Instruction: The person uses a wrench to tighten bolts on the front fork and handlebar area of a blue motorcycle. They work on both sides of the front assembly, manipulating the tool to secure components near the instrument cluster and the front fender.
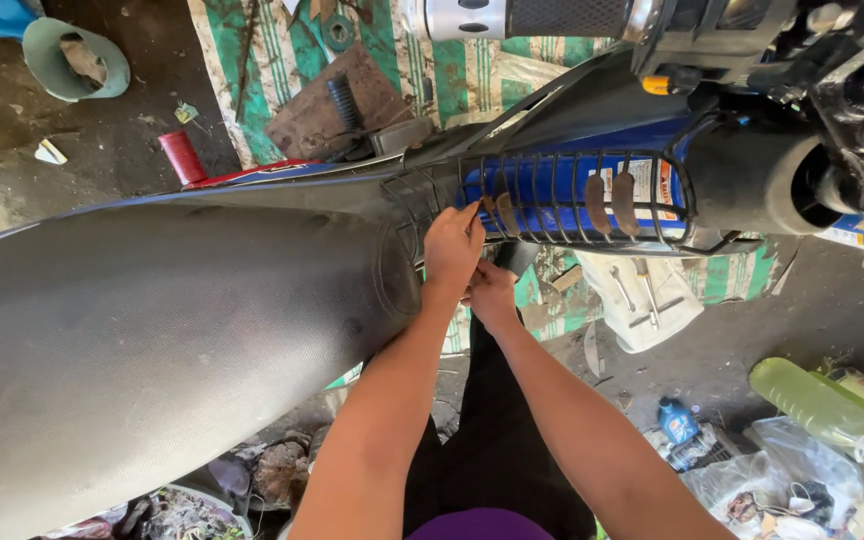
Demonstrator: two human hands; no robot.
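Note:
I look down on a motorbike from beside it. Its long grey seat (142,330) fills the left half of the view. Ahead of the seat a black wire basket (572,200) holds a blue package. My left hand (452,250) rests at the front tip of the seat, fingers touching the basket's near wires. My right hand (492,292) sits just below it, fingers curled against the bike's black body panel. What the right fingers pinch is hidden. The handlebar grip (552,17) and black steering parts (852,120) are at the top right.
A green striped mat (282,60) lies on the dirt floor beyond the bike. A white cloth (642,300) with wrenches and a screwdriver lies right of my hands. A green plastic bottle (822,405), a small blue bottle (677,420) and plastic bags sit lower right. A red cylinder (182,157) stands upper left.

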